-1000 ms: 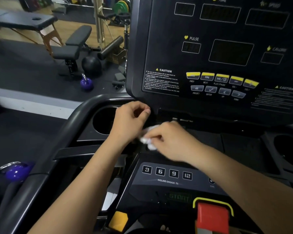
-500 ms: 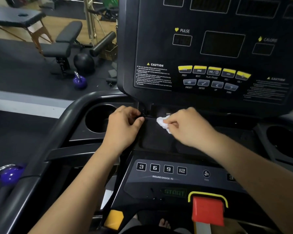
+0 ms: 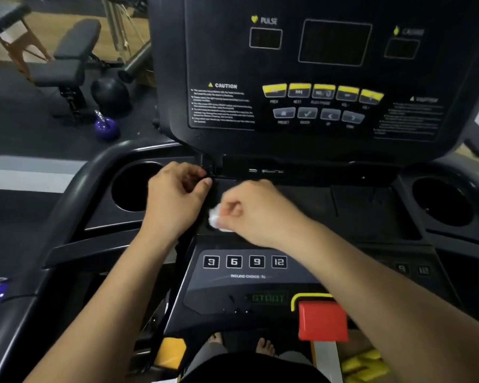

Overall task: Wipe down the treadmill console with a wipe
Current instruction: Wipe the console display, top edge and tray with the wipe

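Note:
The black treadmill console [image 3: 315, 128] fills the upper middle, with dark displays and yellow buttons. Below it lies a flat black tray shelf [image 3: 302, 200]. My right hand [image 3: 257, 211] is closed on a crumpled white wipe [image 3: 215, 219] and presses it on the shelf's left part. My left hand [image 3: 177, 197] rests beside it with curled fingers, its fingertips at the black post under the console's left corner. I cannot see anything held in it. Part of the wipe is hidden by my fingers.
Round cup holders sit at the left [image 3: 133, 186] and right [image 3: 443, 200] of the shelf. A lower panel with incline buttons [image 3: 244, 262] and a red stop button [image 3: 322, 320] lies near me. A weight bench [image 3: 67, 64] and purple kettlebell [image 3: 107, 128] stand on the floor at left.
My right hand with the wipe moved from the shelf's back edge toward me and slightly left. My left hand stayed at the post. The view tilted down.

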